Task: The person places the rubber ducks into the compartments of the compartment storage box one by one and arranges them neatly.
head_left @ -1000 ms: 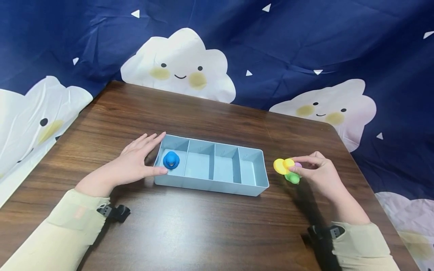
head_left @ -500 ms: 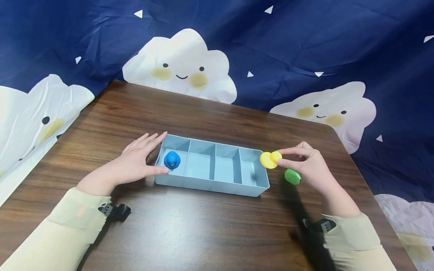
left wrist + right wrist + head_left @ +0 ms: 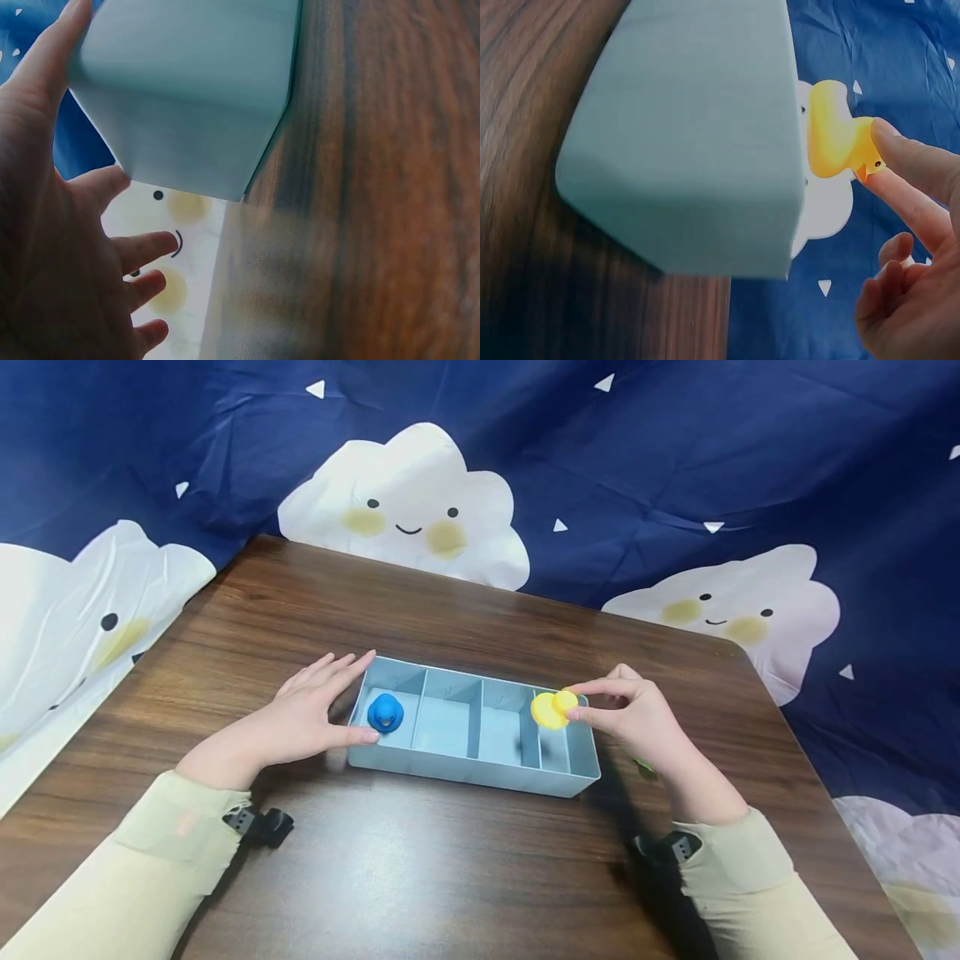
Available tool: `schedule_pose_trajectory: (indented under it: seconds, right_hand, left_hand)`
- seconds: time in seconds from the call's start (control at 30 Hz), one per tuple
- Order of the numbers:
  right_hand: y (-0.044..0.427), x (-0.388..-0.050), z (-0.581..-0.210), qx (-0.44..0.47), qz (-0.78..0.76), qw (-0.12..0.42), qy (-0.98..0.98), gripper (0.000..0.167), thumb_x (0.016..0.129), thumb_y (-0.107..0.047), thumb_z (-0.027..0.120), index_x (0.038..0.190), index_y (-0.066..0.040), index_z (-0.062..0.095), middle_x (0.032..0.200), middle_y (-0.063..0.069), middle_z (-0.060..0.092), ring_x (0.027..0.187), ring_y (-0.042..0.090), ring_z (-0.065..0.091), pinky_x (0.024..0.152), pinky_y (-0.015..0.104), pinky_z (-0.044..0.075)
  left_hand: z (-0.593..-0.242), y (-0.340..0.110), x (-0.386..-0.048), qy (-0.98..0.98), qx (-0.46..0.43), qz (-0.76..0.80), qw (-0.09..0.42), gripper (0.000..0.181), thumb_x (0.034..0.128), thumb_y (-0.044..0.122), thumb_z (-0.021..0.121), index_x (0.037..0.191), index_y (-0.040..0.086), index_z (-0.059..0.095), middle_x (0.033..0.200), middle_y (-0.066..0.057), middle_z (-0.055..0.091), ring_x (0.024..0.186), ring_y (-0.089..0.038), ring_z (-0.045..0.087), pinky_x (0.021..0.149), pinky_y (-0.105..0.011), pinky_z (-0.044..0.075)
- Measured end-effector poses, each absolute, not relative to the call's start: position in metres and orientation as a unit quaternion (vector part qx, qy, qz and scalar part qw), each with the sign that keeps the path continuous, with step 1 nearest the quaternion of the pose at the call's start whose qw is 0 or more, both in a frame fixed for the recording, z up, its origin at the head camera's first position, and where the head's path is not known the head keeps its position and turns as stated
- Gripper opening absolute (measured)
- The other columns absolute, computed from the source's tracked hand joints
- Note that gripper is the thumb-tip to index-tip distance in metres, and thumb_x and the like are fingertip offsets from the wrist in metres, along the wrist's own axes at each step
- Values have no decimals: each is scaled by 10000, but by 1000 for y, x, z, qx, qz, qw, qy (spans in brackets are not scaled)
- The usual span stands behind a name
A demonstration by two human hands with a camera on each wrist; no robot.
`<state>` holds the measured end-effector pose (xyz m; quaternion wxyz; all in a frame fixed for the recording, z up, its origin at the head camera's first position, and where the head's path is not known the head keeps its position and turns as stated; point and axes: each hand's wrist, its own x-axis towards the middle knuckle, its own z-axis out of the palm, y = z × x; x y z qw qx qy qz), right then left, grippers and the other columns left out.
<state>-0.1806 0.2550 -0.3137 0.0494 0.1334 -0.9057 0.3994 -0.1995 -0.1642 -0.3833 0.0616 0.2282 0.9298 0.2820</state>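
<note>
My right hand (image 3: 641, 714) pinches a yellow rubber duck (image 3: 549, 711) by its head between thumb and forefinger. The duck is tipped over above the right end of a pale blue box (image 3: 480, 768) with several compartments; in the right wrist view the duck (image 3: 829, 131) shows above the rim. A blue rubber duck (image 3: 386, 714) sits in the leftmost compartment. At the box's left end is my left hand (image 3: 300, 714), its thumb and forefinger spread and touching the near and far corners. The left wrist view shows the other left fingers apart from the box (image 3: 180, 142).
A green object (image 3: 643, 767) lies on the wooden table (image 3: 420, 877) to the right of the box, mostly hidden by my right hand. Behind the table hangs a dark blue cloth (image 3: 675, 452) with smiling clouds.
My right hand has carried the yellow duck leftward from beside the box to above its right end. A green and a purple object stayed behind. The left hand keeps its place on the box.
</note>
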Motion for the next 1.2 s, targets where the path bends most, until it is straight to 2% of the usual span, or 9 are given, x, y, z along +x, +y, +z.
schedule_pose_trajectory:
  seconds: [0.33, 0.77, 1.0, 1.2]
  right_hand:
    - [230, -187, -319, 136, 410, 20, -901, 345, 744, -193, 890, 1059, -97, 789, 819, 113, 479, 762, 236, 389, 616, 309, 322]
    - [189, -193, -321, 139, 409, 12, -902, 292, 753, -224, 886, 1021, -143, 804, 849, 198, 472, 770, 254, 400, 632, 343, 331]
    - [163, -197, -324, 150, 399, 15, -905, 265, 736, -221, 894, 980, -158, 812, 828, 124, 502, 783, 257, 427, 657, 355, 360]
    - [150, -200, -327, 157, 389, 18, -908, 251, 729, -213, 898, 959, -158, 814, 831, 136, 514, 813, 298, 441, 651, 362, 362]
  left_hand:
    - [-386, -164, -200, 929, 224, 288, 66, 1020, 830, 655, 668, 1602, 300, 104, 1622, -158, 167, 1479, -397, 41, 1108, -667, 43]
    - [-387, -164, -201, 929, 224, 287, 68, 1030, 823, 656, 673, 1604, 274, 120, 1616, -179, 170, 1477, -408, 41, 1112, -663, 44]
    - [-387, -165, -201, 930, 225, 284, 63, 1044, 808, 700, 654, 1602, 298, 110, 1617, -169, 171, 1478, -400, 47, 1112, -662, 52]
    - [-385, -165, -200, 929, 225, 287, 63, 1039, 807, 704, 651, 1601, 309, 108, 1617, -159, 179, 1481, -389, 40, 1118, -648, 45]
